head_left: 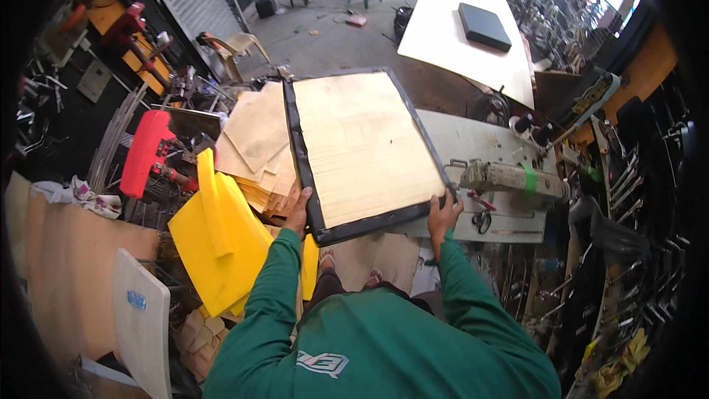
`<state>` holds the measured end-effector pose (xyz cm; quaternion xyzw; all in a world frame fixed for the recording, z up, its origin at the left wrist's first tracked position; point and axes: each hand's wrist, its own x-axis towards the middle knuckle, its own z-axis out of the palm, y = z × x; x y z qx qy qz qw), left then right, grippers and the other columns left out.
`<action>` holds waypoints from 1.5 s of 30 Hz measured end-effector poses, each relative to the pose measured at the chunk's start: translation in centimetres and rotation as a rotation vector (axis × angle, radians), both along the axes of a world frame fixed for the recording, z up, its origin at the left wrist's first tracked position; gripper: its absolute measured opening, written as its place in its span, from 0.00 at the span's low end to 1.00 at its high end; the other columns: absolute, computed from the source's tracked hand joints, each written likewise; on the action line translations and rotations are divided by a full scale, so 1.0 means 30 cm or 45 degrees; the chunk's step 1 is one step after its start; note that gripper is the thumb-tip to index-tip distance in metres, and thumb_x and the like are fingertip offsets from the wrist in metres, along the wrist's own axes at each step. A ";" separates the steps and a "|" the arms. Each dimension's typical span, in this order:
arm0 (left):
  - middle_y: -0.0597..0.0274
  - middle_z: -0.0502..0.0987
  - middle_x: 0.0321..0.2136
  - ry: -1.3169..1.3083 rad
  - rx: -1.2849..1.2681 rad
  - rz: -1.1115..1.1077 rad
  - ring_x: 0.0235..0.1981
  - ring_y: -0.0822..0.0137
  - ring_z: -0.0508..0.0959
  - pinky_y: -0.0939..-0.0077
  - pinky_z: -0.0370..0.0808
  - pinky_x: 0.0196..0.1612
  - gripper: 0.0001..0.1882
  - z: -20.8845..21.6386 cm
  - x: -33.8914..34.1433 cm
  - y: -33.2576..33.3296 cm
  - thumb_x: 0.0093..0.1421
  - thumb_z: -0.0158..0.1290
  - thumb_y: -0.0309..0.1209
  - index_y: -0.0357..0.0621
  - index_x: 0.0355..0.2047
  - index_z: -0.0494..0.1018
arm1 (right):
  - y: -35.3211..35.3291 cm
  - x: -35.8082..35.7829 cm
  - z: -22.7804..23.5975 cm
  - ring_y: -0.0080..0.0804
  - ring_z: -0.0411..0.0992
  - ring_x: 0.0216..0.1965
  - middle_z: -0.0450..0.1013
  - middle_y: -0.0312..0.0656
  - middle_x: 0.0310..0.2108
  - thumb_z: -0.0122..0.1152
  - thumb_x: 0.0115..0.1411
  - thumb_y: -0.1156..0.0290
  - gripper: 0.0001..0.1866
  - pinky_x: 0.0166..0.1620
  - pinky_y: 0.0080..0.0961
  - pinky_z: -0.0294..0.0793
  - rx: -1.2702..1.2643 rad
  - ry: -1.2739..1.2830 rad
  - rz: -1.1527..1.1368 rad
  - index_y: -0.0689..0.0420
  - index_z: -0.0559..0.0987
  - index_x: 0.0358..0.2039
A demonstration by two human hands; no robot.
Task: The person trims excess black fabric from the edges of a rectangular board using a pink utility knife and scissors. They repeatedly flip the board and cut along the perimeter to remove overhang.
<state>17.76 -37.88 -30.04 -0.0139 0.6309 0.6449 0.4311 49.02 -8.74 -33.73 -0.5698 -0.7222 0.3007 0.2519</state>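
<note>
Held out in front of me is an upholstered seat panel [362, 148], a pale plywood board with black covering folded over its edges. Its bare wood side faces up. My left hand [298, 212] grips the near left edge, the thumb on the black border and the other fingers mostly hidden beneath. At the near right corner, my right hand [445, 214] is closed round the black border. Under the panel's left side lies a stack of plywood sheets [255, 129]. Yellow foam sheets [221, 240] lean just left of my left forearm.
To the right is a grey worktable [480, 137] with a metal clamp-like tool [509, 177] and scissors [481, 220]. A black cushion [484, 26] rests on a white-topped table [432, 18] farther off. A red machine [146, 154] stands left; hand tools [628, 185] line the right side.
</note>
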 end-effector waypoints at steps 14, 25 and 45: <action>0.32 0.65 0.71 1.023 -0.076 -0.621 0.71 0.41 0.71 0.50 0.68 0.74 0.61 0.881 0.253 0.188 0.60 0.70 0.64 0.34 0.78 0.57 | -0.188 -0.156 0.362 0.49 0.62 0.76 0.63 0.50 0.78 0.33 0.73 0.20 0.54 0.76 0.52 0.59 -1.440 1.084 0.501 0.49 0.56 0.83; 0.51 0.40 0.85 0.013 0.196 -0.986 0.82 0.35 0.48 0.24 0.54 0.74 0.60 0.506 -0.010 0.494 0.67 0.54 0.74 0.68 0.86 0.32 | 0.041 -0.196 0.862 0.41 0.75 0.65 0.76 0.51 0.64 0.59 0.73 0.47 0.38 0.68 0.40 0.74 -1.100 1.112 0.650 0.63 0.70 0.73; 0.56 0.72 0.65 0.299 0.957 -0.460 0.63 0.60 0.75 0.62 0.70 0.69 0.51 0.425 -0.355 0.528 0.70 0.66 0.43 0.39 0.79 0.46 | -0.007 -1.415 1.276 0.59 0.79 0.57 0.74 0.59 0.61 0.87 0.41 0.50 0.64 0.61 0.44 0.80 0.255 -0.752 1.310 0.64 0.65 0.74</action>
